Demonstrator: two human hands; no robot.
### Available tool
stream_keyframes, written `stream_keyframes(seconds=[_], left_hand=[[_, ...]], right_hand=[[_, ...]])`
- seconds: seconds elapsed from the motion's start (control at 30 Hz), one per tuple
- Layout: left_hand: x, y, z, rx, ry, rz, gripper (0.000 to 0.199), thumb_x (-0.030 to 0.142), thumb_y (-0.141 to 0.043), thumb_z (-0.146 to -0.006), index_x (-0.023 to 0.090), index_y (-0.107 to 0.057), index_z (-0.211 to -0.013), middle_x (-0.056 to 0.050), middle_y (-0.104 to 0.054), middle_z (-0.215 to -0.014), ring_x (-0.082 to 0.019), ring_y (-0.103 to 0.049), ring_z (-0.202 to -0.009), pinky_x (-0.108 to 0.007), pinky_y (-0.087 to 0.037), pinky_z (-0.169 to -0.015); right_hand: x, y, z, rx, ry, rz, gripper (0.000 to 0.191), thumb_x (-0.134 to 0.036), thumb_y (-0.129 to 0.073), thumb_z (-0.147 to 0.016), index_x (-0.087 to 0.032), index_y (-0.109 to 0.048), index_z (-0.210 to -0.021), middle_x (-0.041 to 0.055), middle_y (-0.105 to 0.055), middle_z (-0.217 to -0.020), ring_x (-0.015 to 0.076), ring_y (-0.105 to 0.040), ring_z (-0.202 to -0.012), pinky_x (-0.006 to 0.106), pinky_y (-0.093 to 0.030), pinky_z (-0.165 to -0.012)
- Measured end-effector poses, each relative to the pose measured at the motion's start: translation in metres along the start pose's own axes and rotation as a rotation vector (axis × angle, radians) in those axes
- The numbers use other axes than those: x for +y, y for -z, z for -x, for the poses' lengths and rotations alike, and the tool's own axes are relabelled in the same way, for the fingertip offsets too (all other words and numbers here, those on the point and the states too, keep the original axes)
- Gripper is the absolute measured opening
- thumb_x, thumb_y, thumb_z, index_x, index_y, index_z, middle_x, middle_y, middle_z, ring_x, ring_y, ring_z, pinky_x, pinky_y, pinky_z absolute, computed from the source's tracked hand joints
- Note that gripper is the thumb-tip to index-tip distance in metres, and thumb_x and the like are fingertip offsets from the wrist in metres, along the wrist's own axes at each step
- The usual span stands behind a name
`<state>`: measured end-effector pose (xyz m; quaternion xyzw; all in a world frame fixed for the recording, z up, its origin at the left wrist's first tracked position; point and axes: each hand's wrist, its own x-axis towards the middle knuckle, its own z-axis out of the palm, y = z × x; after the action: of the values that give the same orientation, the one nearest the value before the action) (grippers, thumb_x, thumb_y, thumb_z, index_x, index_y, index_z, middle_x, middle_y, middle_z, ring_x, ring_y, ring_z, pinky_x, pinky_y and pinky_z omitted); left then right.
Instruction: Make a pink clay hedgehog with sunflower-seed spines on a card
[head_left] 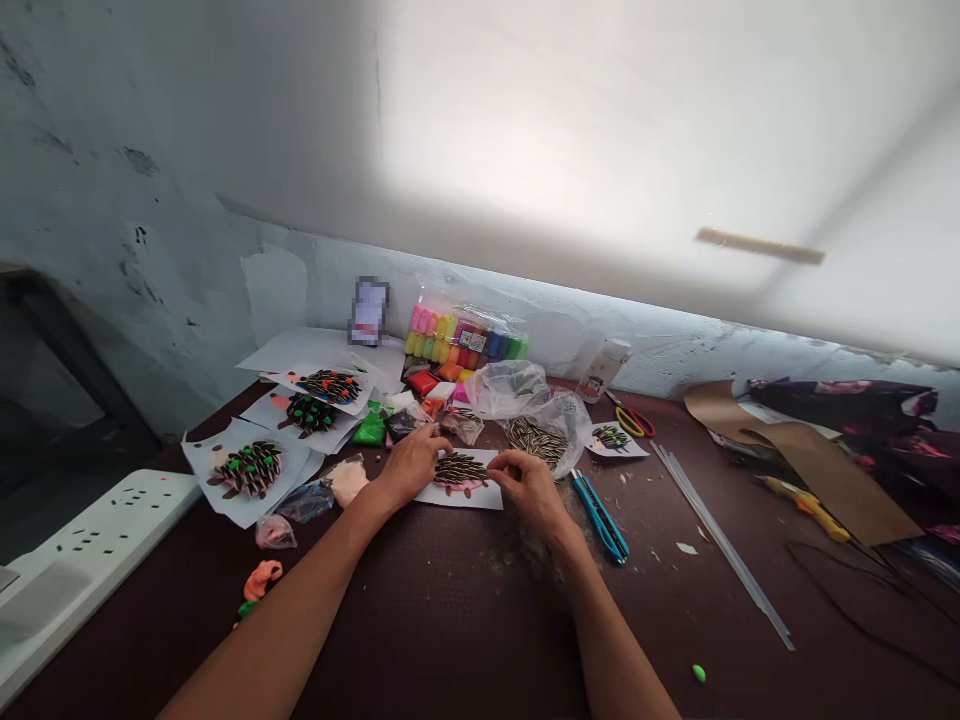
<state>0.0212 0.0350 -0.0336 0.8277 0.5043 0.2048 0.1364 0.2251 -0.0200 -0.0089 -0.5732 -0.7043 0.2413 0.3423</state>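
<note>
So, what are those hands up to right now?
Left hand and right hand at a seed-covered clay hedgehog. Hedgehog on a paper card. Blue cutter beside right hand, not blocking.

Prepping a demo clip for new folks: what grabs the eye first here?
The left hand and right hand meet over a paper card bearing a striped-seed hedgehog, mid-table. To the left lie three more hedgehog pictures, dotted green and orange. At the back, against the wall, a clear pack of rainbow modelling clay stands out.
</note>
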Motion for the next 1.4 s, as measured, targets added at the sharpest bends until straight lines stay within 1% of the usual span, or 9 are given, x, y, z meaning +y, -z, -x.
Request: stream_keyframes(seconds=[0.07,0.2,0.47,0.73,0.9,1.1,1.4], left_hand=[[0.000,0.000,0.000,0.002,-0.001,0.006,0.035,0.004,-0.043,-0.083,0.020,-0.072,-0.095,-0.006,-0.059,-0.095,-0.017,-0.058,-0.087,-0.025,-0.044,-0.080],[-0.001,0.000,-0.001,-0.005,0.007,0.007,0.035,0.004,-0.045,-0.082,0.020,-0.072,-0.094,-0.005,-0.058,-0.094,-0.015,-0.058,-0.087,-0.025,-0.044,-0.081],[-0.001,0.000,-0.001,-0.009,-0.004,-0.007,0.035,0.004,-0.043,-0.083,0.020,-0.072,-0.096,-0.006,-0.059,-0.095,-0.016,-0.058,-0.090,-0.026,-0.045,-0.083],[0.000,0.000,0.000,-0.013,-0.001,-0.015,0.035,0.004,-0.043,-0.083,0.020,-0.072,-0.096,-0.006,-0.059,-0.095,-0.017,-0.058,-0.090,-0.027,-0.045,-0.083],[0.001,0.000,0.000,-0.003,-0.004,-0.018,0.036,0.003,-0.043,-0.082,0.020,-0.072,-0.096,-0.007,-0.059,-0.096,-0.017,-0.058,-0.090,-0.026,-0.045,-0.083],[0.001,0.001,0.000,-0.013,-0.002,-0.036,0.036,0.004,-0.042,-0.083,0.019,-0.071,-0.097,-0.007,-0.058,-0.096,-0.018,-0.058,-0.091,-0.027,-0.045,-0.082],[0.001,0.000,0.000,-0.019,-0.005,-0.028,0.034,0.005,-0.043,-0.084,0.019,-0.071,-0.097,-0.007,-0.058,-0.095,-0.017,-0.057,-0.090,-0.026,-0.045,-0.083]], right_hand=[[-0.004,-0.002,0.000,-0.030,0.037,0.079,0.007,-0.020,-0.063,-0.076,-0.019,-0.069,-0.072,-0.0014,-0.059,-0.069,0.0116,-0.051,-0.064,0.022,-0.036,-0.061],[-0.006,-0.008,0.002,-0.077,0.064,0.181,0.009,-0.014,-0.063,-0.077,-0.019,-0.069,-0.072,-0.0006,-0.058,-0.074,0.0120,-0.053,-0.070,0.022,-0.036,-0.066],[-0.013,-0.016,0.006,-0.060,0.035,0.316,0.011,-0.014,-0.061,-0.081,-0.019,-0.069,-0.075,0.0003,-0.060,-0.079,0.0126,-0.056,-0.075,0.022,-0.037,-0.068],[-0.019,-0.017,0.007,-0.046,0.025,0.353,0.010,-0.014,-0.062,-0.081,-0.019,-0.067,-0.073,0.0005,-0.061,-0.080,0.0127,-0.056,-0.075,0.021,-0.037,-0.066],[-0.018,-0.020,0.008,-0.050,0.044,0.385,0.012,-0.012,-0.060,-0.082,-0.019,-0.067,-0.074,0.0008,-0.061,-0.081,0.0126,-0.056,-0.075,0.021,-0.037,-0.068],[-0.016,-0.025,0.010,-0.026,0.056,0.413,0.014,-0.012,-0.057,-0.083,-0.019,-0.066,-0.075,0.0009,-0.061,-0.080,0.0126,-0.056,-0.074,0.021,-0.036,-0.067],[-0.019,-0.026,0.010,-0.021,0.051,0.418,0.014,-0.011,-0.057,-0.082,-0.020,-0.066,-0.075,0.0007,-0.062,-0.078,0.0124,-0.056,-0.073,0.021,-0.036,-0.066]])
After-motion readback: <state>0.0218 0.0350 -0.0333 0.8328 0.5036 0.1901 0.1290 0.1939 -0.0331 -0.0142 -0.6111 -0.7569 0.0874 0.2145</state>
